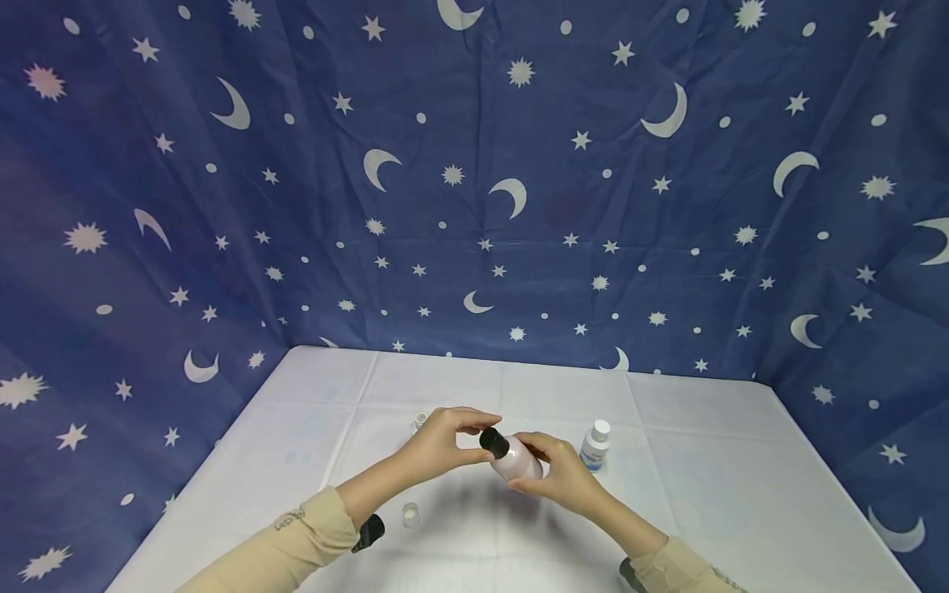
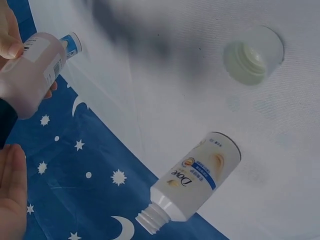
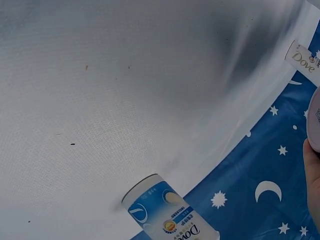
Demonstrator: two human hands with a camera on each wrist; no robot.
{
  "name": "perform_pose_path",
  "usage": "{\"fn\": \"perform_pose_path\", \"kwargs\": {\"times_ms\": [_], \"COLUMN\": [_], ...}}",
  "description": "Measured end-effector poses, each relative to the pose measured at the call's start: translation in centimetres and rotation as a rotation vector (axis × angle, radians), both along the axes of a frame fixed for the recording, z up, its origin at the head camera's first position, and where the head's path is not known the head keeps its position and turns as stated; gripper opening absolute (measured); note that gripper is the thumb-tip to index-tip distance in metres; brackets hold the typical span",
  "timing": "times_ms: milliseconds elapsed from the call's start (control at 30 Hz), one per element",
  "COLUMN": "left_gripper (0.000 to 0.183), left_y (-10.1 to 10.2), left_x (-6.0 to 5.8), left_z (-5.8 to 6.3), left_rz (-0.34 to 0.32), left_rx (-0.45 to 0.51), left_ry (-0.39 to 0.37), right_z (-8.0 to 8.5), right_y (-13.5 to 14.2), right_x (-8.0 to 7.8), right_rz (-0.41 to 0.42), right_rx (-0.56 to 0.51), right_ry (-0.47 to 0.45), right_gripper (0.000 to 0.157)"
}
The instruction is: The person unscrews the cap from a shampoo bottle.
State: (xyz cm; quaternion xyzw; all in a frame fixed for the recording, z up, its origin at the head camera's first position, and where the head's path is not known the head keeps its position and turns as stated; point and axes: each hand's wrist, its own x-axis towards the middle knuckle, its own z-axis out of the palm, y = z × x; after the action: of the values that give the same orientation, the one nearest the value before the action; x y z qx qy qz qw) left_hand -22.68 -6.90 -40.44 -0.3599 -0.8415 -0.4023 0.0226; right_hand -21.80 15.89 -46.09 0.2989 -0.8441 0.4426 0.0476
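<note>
In the head view my right hand (image 1: 567, 478) grips a pale pink bottle (image 1: 517, 461) around its lower body, tilted with its black cap (image 1: 494, 442) up to the left. The fingers of my left hand (image 1: 437, 449) reach nearly straight over the cap, thumb below it. In the left wrist view those left fingers (image 2: 11, 185) lie right at the edge of the dark cap (image 2: 6, 122). The label on the pink bottle (image 2: 40, 70) shows a barcode. Only a sliver of the pink bottle (image 3: 315, 120) and part of my right hand (image 3: 312, 175) show in the right wrist view.
A white Dove bottle (image 2: 192, 175), its threaded neck bare, stands behind my left hand. Nearer me lies a small translucent cap (image 1: 410, 515). Right of my right hand stands a white-capped bottle with a blue label (image 1: 596, 445). White cloth (image 1: 704, 469) covers the table; a blue starry curtain (image 1: 556, 206) surrounds it.
</note>
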Motion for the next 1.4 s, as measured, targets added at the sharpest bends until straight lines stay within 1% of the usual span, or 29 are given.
{"fn": "perform_pose_path", "kwargs": {"times_ms": [233,433,700,900,1100,1400], "left_gripper": [0.041,0.036,0.036,0.034,0.030,0.023], "left_y": [-0.27,-0.10,0.15,0.16,0.31,0.64], "left_x": [-0.20,-0.30,-0.30,-0.31,0.03,0.20], "left_z": [0.08,0.32,0.56,0.22,-0.01,0.09], "left_rz": [-0.035,-0.013,0.002,0.035,0.083,0.140], "left_rx": [-0.006,-0.033,-0.036,-0.002,0.029,0.036], "left_ry": [0.032,0.060,0.046,0.010,-0.039,-0.015], "right_z": [-0.04,0.11,0.29,0.07,-0.17,-0.03], "right_y": [0.17,0.19,0.33,0.34,0.31,0.27], "right_x": [-0.24,-0.30,-0.31,-0.25,-0.11,-0.18], "right_rz": [-0.018,-0.010,-0.013,-0.013,-0.015,-0.017], "right_rx": [0.013,0.005,0.003,0.015,0.023,0.021], "right_ry": [-0.006,-0.018,-0.017,-0.030,-0.043,-0.038], "right_gripper": [0.056,0.056,0.056,0.056,0.058,0.058]}}
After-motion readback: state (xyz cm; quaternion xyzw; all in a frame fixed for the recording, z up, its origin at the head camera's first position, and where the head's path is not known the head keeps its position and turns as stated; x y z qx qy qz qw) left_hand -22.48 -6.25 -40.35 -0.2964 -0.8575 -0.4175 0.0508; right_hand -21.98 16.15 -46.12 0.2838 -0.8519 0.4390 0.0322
